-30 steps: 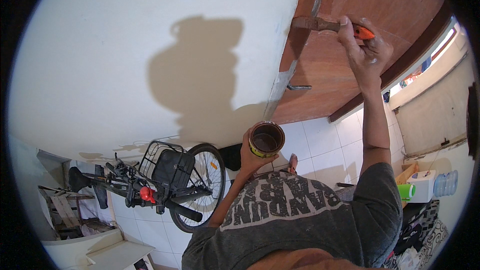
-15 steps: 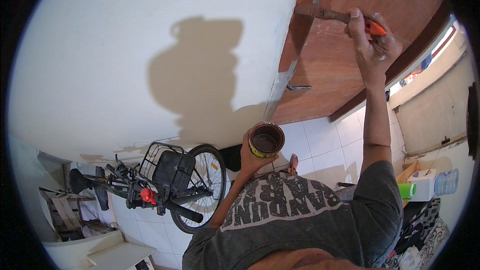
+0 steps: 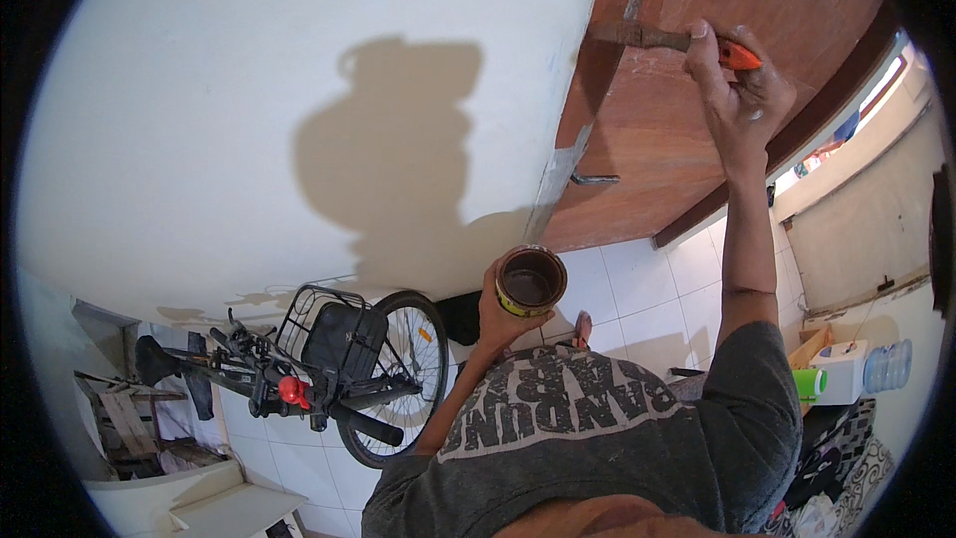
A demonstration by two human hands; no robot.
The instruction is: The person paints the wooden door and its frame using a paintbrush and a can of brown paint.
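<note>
Can [image 3: 513, 307], one: yellow-labelled, mouth up, dark brown inside, held low before the body in the left hand [image 3: 495, 311], its place much as it was half a second ago. Fingers there are bent round the side, spread as wide as the can and gripping it. Paintbrush [image 3: 647, 38], one: brown, orange-ended, lying roughly level at upper right; it has shifted a little leftward since the last picture, so its bristles now reach the edge of the wood strip [image 3: 597, 85] next to the white wall [image 3: 199, 139] — all the movement, it seems, is in the right hand [image 3: 742, 100], while the other merely supports. That right hand is closed about the handle, thumb uppermost; some fingers are partly hidden. Bristles appear to meet the wood, though contact cannot be told for certain. Counted from left to right: one bicycle [image 3: 269, 364], bearing one red rounded item [image 3: 294, 391], one wire basket [image 3: 299, 309] and one black bag [image 3: 344, 337] inside it; one large shadow [image 3: 398, 159]; two hands, two held articles; one metal lever handle [image 3: 596, 179] on one reddish-brown door [image 3: 677, 139]; one green cup [image 3: 810, 381]; one white box [image 3: 838, 371]; one clear bluish bottle [image 3: 886, 367] — lying on its side.
</note>
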